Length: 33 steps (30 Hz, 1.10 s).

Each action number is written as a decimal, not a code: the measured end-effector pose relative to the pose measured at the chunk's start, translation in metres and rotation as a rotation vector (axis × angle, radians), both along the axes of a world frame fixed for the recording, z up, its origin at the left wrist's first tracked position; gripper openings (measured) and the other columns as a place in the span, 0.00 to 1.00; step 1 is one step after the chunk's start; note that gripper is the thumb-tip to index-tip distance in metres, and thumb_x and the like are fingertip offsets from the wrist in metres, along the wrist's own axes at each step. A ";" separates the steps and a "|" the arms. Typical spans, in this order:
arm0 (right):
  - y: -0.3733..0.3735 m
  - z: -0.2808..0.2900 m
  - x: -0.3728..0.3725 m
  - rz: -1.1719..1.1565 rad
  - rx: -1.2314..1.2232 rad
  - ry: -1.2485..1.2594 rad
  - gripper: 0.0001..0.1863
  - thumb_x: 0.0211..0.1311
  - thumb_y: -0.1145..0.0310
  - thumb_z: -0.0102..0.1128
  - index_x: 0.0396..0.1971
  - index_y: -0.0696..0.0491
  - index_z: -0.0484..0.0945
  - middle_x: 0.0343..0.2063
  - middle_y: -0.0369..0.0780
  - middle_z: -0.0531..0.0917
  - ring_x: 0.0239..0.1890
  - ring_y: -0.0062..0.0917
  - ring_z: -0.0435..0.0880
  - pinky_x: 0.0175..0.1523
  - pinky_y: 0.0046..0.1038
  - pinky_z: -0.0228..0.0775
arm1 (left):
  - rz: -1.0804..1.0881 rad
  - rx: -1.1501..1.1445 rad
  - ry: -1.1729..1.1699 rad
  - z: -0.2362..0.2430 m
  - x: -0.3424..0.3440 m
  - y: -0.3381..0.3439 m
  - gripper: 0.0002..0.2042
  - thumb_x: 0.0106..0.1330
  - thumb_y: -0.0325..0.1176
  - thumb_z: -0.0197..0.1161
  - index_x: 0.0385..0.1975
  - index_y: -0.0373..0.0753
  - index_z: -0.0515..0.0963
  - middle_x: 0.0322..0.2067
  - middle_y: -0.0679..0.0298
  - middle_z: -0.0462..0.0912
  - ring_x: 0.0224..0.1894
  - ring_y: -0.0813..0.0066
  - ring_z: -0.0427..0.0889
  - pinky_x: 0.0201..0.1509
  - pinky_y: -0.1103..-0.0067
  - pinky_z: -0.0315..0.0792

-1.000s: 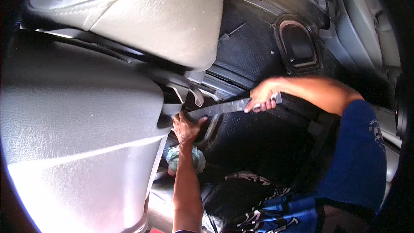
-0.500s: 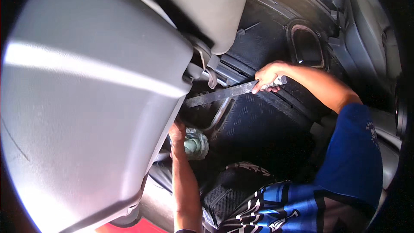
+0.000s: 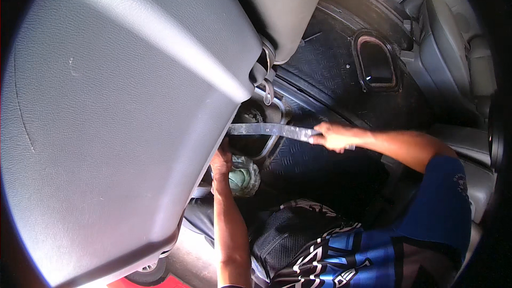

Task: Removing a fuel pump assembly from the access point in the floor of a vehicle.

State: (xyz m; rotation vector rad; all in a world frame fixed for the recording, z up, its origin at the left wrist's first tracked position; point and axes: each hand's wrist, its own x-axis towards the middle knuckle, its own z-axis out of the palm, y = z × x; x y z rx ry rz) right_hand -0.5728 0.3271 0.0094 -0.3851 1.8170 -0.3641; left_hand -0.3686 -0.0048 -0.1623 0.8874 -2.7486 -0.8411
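My right hand (image 3: 341, 137) is closed around one end of a long, flat grey strip (image 3: 265, 129). The strip has worn, smudged patches and bows slightly along its length. Its other end disappears behind the edge of the large grey seat back (image 3: 138, 106). Below that end, my left hand (image 3: 221, 162) reaches in beside the seat edge; its fingers are hidden there, so I cannot tell what they touch. Right next to it lies a pale green bundle (image 3: 244, 177) in a crinkled, see-through wrap.
Under the strip is a rounded opening with a metal rim (image 3: 276, 141) in the dark textured floor (image 3: 304, 154). A second rimmed opening (image 3: 378, 64) lies farther off. A beige seat (image 3: 277, 5) and a looped grey strap (image 3: 268, 93) are above; another grey seat (image 3: 445, 42) stands at right.
My right hand has moved downward in view, swinging the strip from a slant to nearly level. The strip now bows more. My view of the seat back has shifted; my left hand stays by its edge.
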 end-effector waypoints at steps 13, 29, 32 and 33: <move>0.025 -0.040 0.126 -0.266 -0.157 -0.040 0.17 0.76 0.63 0.47 0.50 0.61 0.77 0.25 0.49 0.78 0.31 0.41 0.81 0.34 0.42 0.70 | -0.213 -0.051 -0.086 -0.007 -0.021 -0.004 0.33 0.72 0.49 0.57 0.67 0.28 0.61 0.62 0.34 0.70 0.61 0.33 0.71 0.66 0.54 0.66; 0.032 -0.077 0.127 -0.101 -0.358 0.077 0.21 0.76 0.61 0.46 0.50 0.66 0.73 0.31 0.56 0.79 0.36 0.48 0.83 0.41 0.45 0.74 | -0.139 0.044 -0.203 0.015 -0.026 -0.009 0.36 0.68 0.53 0.62 0.71 0.38 0.62 0.63 0.43 0.72 0.65 0.41 0.71 0.67 0.59 0.66; 0.026 -0.068 0.128 -0.060 -0.437 0.192 0.20 0.76 0.59 0.48 0.46 0.65 0.73 0.27 0.55 0.80 0.34 0.47 0.83 0.40 0.44 0.72 | -0.195 0.094 -0.104 0.019 -0.028 -0.008 0.38 0.65 0.53 0.66 0.66 0.31 0.66 0.62 0.37 0.71 0.67 0.38 0.67 0.71 0.57 0.61; 0.025 -0.066 0.128 -0.143 -0.381 0.099 0.20 0.76 0.59 0.47 0.46 0.65 0.73 0.27 0.55 0.80 0.33 0.47 0.83 0.40 0.44 0.71 | -0.182 0.125 -0.128 0.019 -0.028 -0.008 0.37 0.65 0.53 0.66 0.66 0.31 0.66 0.62 0.37 0.72 0.66 0.38 0.68 0.71 0.57 0.61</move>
